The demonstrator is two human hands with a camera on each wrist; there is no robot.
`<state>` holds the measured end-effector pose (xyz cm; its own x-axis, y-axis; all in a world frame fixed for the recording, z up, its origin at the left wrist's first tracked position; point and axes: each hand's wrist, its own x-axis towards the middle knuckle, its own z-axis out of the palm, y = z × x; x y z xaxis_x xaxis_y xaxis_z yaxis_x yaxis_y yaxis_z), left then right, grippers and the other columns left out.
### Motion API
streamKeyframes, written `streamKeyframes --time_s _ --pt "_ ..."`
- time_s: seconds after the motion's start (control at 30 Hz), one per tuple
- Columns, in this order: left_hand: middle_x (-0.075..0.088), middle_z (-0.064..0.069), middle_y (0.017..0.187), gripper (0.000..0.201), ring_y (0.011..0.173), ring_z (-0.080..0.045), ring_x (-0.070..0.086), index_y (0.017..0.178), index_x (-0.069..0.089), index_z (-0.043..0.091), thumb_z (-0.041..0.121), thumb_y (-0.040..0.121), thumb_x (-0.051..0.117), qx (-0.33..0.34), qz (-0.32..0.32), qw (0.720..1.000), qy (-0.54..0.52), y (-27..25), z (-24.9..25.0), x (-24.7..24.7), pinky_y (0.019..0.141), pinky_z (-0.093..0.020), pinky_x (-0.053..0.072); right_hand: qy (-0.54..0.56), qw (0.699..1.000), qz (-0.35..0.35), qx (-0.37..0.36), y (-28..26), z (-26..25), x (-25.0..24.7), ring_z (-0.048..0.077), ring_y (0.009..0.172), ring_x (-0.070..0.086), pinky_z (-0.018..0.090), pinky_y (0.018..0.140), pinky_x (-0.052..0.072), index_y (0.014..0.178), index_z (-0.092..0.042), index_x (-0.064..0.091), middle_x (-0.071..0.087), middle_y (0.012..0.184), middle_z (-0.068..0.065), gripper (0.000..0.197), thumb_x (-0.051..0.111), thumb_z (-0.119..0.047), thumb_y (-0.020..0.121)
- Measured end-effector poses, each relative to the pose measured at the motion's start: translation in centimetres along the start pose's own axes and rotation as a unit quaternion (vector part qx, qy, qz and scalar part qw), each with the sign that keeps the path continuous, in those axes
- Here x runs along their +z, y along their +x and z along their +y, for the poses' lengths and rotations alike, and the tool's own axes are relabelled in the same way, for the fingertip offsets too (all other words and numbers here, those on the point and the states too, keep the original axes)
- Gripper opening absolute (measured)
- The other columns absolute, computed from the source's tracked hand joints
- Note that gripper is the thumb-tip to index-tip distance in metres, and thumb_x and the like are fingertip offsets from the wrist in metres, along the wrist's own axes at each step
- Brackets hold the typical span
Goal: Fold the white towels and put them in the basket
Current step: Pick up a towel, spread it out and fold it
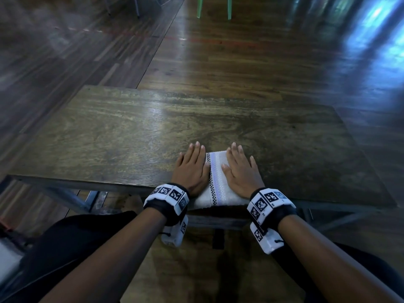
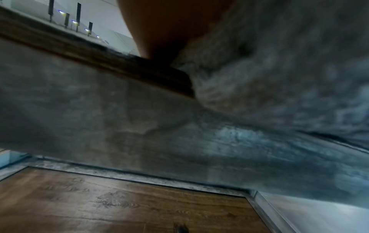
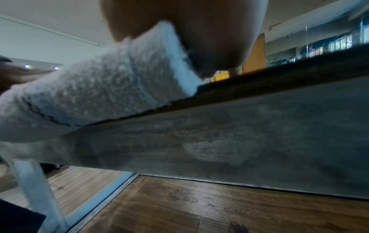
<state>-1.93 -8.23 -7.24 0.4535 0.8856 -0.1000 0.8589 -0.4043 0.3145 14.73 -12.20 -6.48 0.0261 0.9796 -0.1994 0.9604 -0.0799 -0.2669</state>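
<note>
A folded white towel (image 1: 216,180) with a black checked stripe and pale purple bands lies at the near edge of the wooden table (image 1: 131,132), its near end hanging a little over the edge. My left hand (image 1: 192,167) lies flat, fingers straight, on the towel's left side. My right hand (image 1: 240,169) presses flat on its right side. In the left wrist view the towel (image 2: 279,78) fills the right side under my palm. In the right wrist view the towel (image 3: 95,94) drapes over the table edge (image 3: 259,88). No basket is in view.
The table stands on a dark wooden floor (image 1: 240,51). Green chair legs (image 1: 214,7) stand far beyond the table, grey metal legs (image 1: 122,5) at the far left. A metal table frame (image 1: 65,197) runs below the near edge. My dark-clothed lap (image 1: 76,237) is underneath.
</note>
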Motion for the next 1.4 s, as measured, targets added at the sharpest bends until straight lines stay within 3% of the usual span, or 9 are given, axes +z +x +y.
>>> streamKeyframes --time_s 0.37,0.5,0.6,0.77,0.93,1.03,1.13,1.23,1.4 --pt "0.020 -0.007 0.156 0.057 0.144 -0.021 0.017 0.148 0.015 0.011 0.040 0.100 0.021 -0.057 0.014 0.998 0.013 -1.1 -3.6 -2.2 0.116 -0.041 0.014 -0.028 0.998 0.058 0.009 -0.6 1.4 -1.1 0.015 0.146 -0.005 0.043 0.118 -0.001 0.150 -0.015 0.010 -0.001 0.159 0.003 0.054 0.022 -0.035 0.100" --pt "0.055 -0.010 0.126 0.040 0.117 -0.028 0.049 0.127 0.047 0.012 0.036 0.095 0.043 -0.092 0.086 0.989 -0.074 -2.3 -2.8 -3.1 0.098 -0.043 0.041 0.009 0.992 0.115 0.053 -1.1 2.1 -1.9 0.025 0.134 0.032 0.044 0.111 0.023 0.136 -0.016 0.042 0.039 0.145 0.007 0.051 0.042 -0.044 0.093" --pt "0.062 -0.002 0.088 0.024 0.087 -0.022 0.061 0.091 0.057 0.017 0.040 0.090 0.053 -0.146 0.036 0.977 -0.149 -3.0 -2.2 -3.5 0.075 -0.034 0.049 0.037 0.990 0.085 0.107 -1.7 2.3 -2.9 0.025 0.118 0.047 0.045 0.099 0.031 0.118 -0.023 0.061 0.056 0.126 0.004 0.043 0.045 -0.050 0.089" --pt "0.068 -0.007 0.076 0.039 0.073 -0.022 0.065 0.076 0.063 0.009 0.046 0.086 0.057 -0.150 -0.032 0.977 -0.148 -2.9 -1.9 -3.3 0.070 -0.036 0.052 0.155 0.977 0.013 0.144 -2.7 1.9 -3.8 0.020 0.099 0.061 0.045 0.098 0.040 0.091 -0.024 0.071 0.069 0.100 -0.002 0.030 0.051 -0.046 0.089" --pt "0.053 -0.004 0.055 0.042 0.057 -0.021 0.053 0.054 0.046 0.014 0.036 0.086 0.062 -0.140 -0.037 0.972 -0.187 -2.5 -1.2 -3.2 0.057 -0.029 0.038 0.272 0.949 -0.017 0.158 -3.1 1.5 -4.1 0.020 0.073 0.063 0.027 0.057 0.044 0.082 0.005 0.069 0.070 0.083 0.014 0.034 0.058 -0.027 0.085" --pt "0.041 0.001 0.047 0.046 0.044 -0.012 0.039 0.048 0.039 0.016 0.028 0.087 0.062 -0.138 -0.039 0.962 -0.231 -2.4 -0.7 -3.3 0.045 -0.022 0.030 0.285 0.943 -0.022 0.171 -3.1 1.6 -4.4 0.017 0.059 0.053 0.025 0.050 0.036 0.053 -0.008 0.053 0.057 0.061 0.006 0.037 0.055 -0.023 0.087" --pt "0.036 0.001 0.049 0.046 0.045 -0.012 0.034 0.049 0.034 0.018 0.020 0.087 0.059 -0.137 -0.030 0.944 -0.298 -2.2 -0.5 -3.3 0.043 -0.020 0.027 0.309 0.934 -0.033 0.175 -2.9 1.9 -4.5 0.019 0.064 0.049 0.027 0.059 0.035 0.059 -0.011 0.045 0.050 0.066 0.009 0.030 0.055 -0.021 0.085" --pt "0.037 0.001 0.053 0.045 0.048 -0.012 0.035 0.051 0.036 0.018 0.020 0.088 0.061 -0.158 -0.023 0.921 -0.356 -2.3 -0.5 -3.4 0.039 -0.015 0.029 0.349 0.918 -0.047 0.183 -3.0 1.9 -4.6 0.020 0.078 0.051 0.031 0.067 0.040 0.081 0.000 0.063 0.055 0.082 0.012 0.019 0.057 -0.018 0.084" --pt "0.054 -0.004 0.061 0.030 0.055 -0.016 0.050 0.061 0.053 0.013 0.023 0.086 0.066 -0.187 -0.055 0.853 -0.484 -3.6 -0.6 -3.1 0.051 -0.023 0.042 0.481 0.843 -0.078 0.229 -4.4 2.4 -5.5 0.023 0.094 0.062 0.038 0.090 0.050 0.103 0.006 0.062 0.066 0.100 0.014 0.026 0.064 -0.010 0.083"
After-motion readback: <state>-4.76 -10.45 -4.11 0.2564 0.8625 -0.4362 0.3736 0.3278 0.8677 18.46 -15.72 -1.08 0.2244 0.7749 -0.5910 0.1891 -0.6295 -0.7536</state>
